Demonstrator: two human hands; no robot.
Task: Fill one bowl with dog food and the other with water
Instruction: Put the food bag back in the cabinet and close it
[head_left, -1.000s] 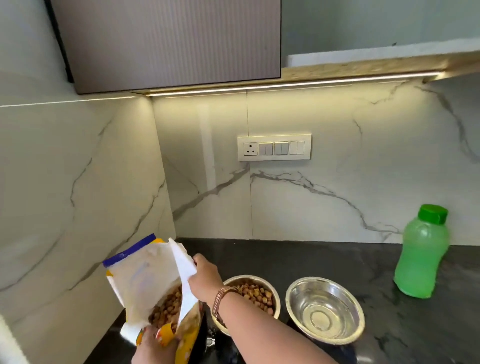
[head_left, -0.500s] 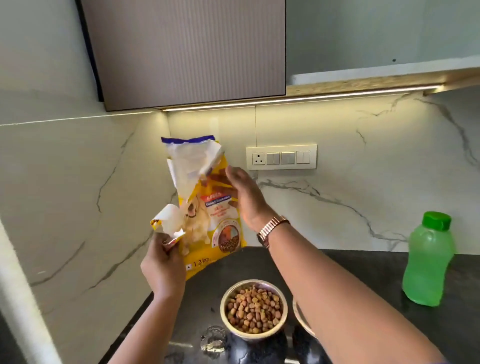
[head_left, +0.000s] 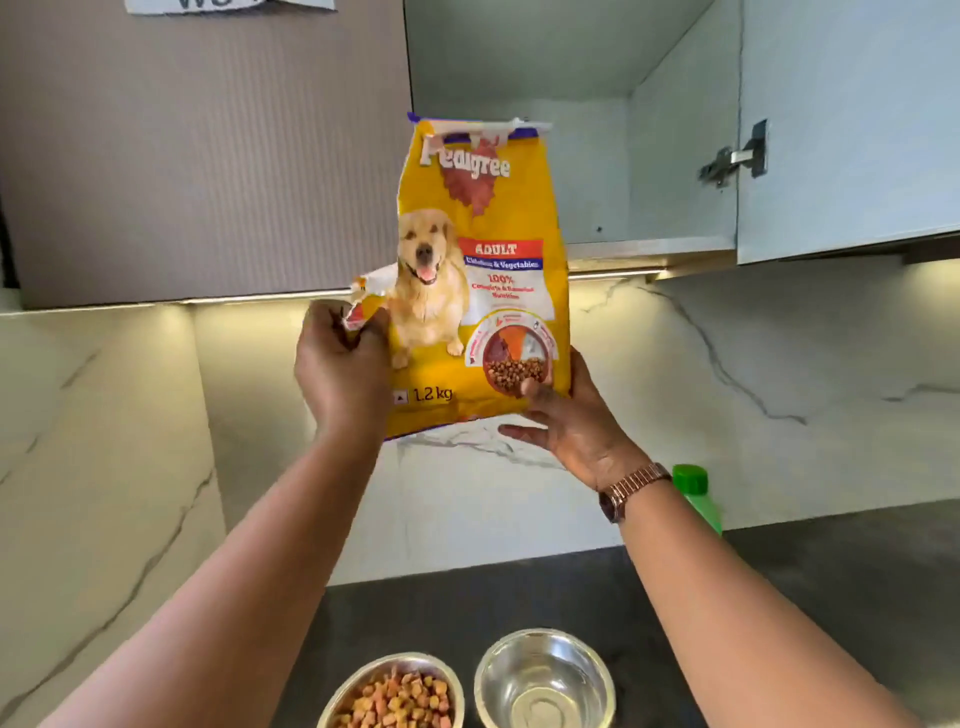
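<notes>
I hold a yellow dog food bag (head_left: 480, 270) upright, high in front of the wall cabinets. My left hand (head_left: 345, 371) grips its lower left edge, and my right hand (head_left: 569, 421) supports its lower right corner from below. On the dark counter below, a steel bowl (head_left: 340, 699) holds brown kibble. Just right of it stands a second steel bowl (head_left: 545, 675) with nothing in it. A green water bottle (head_left: 696, 496) with a green cap stands behind my right wrist, mostly hidden by the arm.
An open wall cabinet (head_left: 623, 171) shows a bare shelf behind the bag; its door (head_left: 852, 130) swings out to the right. A closed grey cabinet (head_left: 197, 156) hangs to the left. Marble walls enclose the counter corner (head_left: 831, 571).
The bag has risen from just above the counter to cabinet height and now faces me upright. My right hand shifted from the bag's top to its lower right corner. The view tilted upward.
</notes>
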